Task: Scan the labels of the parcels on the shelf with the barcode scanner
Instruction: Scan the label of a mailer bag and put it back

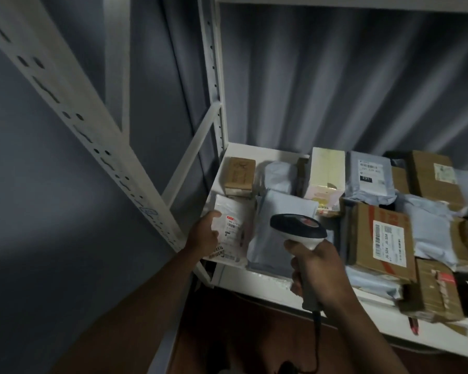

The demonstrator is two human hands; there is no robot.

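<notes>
We are working along the white shelf [254, 288], which is carrying a crowd of parcels from its left end to where it runs out of view on the right, and we judge we are starting at the left end, lining up one label for a read. Going down in size: a brown carton [381, 238] with a large white label is lying near the front edge right of centre, a grey mailer bag [276, 228] is lying in front of the middle, a pale yellow box [326, 174] is standing toward the back edge, and a small white parcel [231, 230] is sitting at the front left corner. Our left grip [204, 233] is holding that small parcel's left edge with fingers curled on it, label facing up. Our right grip [319, 271] is wrapping tight round the handle of the barcode scanner [297, 228], whose head is hovering over the grey bag, just beside the small parcel. Next we probably need to be swinging the scanner head left onto that label's barcode and squeezing the trigger.
</notes>
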